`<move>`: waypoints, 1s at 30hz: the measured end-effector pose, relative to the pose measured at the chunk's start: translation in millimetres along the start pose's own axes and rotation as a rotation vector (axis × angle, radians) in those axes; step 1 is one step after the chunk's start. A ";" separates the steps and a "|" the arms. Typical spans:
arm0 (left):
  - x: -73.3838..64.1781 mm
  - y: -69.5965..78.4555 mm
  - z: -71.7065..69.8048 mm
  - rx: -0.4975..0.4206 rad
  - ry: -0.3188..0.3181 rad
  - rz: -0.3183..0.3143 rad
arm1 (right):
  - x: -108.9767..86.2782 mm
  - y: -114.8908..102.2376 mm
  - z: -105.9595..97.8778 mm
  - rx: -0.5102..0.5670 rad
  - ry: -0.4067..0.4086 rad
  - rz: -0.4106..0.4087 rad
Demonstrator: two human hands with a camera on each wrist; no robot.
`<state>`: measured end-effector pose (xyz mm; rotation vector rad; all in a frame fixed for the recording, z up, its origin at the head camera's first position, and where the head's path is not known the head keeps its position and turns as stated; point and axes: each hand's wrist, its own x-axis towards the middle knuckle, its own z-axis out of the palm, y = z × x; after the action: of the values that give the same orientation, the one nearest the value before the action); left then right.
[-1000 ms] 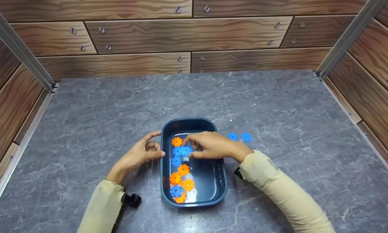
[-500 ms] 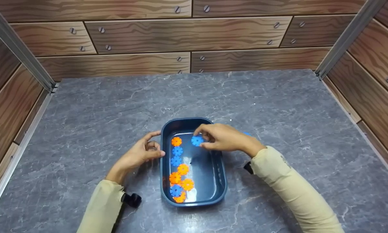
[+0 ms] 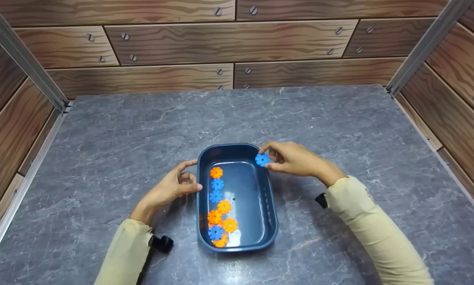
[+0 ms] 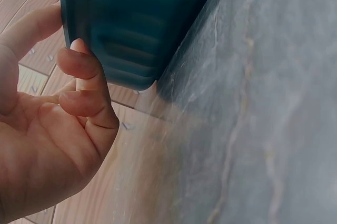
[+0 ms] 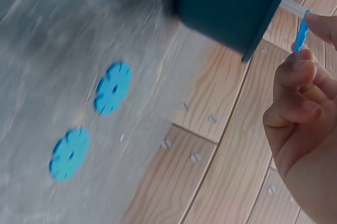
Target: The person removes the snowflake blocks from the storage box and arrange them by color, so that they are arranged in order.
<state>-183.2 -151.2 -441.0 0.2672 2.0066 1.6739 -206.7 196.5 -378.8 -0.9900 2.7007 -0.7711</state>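
A deep blue plastic tray [image 3: 256, 246] stands on the table, holding several orange and blue notched discs along its left side, among them an orange disc [image 3: 216, 172] and a blue disc [image 3: 216, 232]. My left hand [image 3: 173, 184] holds the tray's left rim, thumb tip at the edge, other fingers outside the wall. Over the right rim, my right hand [image 3: 296, 159] pinches a blue notched disc [image 3: 262, 160] between thumb and finger. That disc shows edge-on in the right wrist view, beside the tray's wall [image 5: 226, 8].
Two blue notched discs, a nearer one [image 5: 70, 154] and a farther one [image 5: 113, 88], lie on the grey marbled table [image 3: 142, 130] right of the tray. The head view has them hidden behind the right hand. Wood-patterned panels [image 3: 237, 43] enclose the table.
My right hand has lifted a blue disc from the left row inside the tray and carried it right and away to the right rim. My left hand has stayed in place.
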 end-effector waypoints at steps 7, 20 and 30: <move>-0.2 -0.2 0.0 -0.012 0.006 0.003 | -11.4 16.4 -6.8 0.034 0.017 0.066; -0.8 0.4 0.1 -0.031 0.004 0.010 | -32.5 45.0 -12.9 0.032 0.079 0.139; -0.5 -0.3 0.0 -0.013 -0.002 0.014 | -51.9 68.8 -13.5 0.032 0.083 0.221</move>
<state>-182.7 -151.5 -441.2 0.2790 1.9962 1.6940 -209.5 279.9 -404.3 -0.6513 2.7953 -0.8253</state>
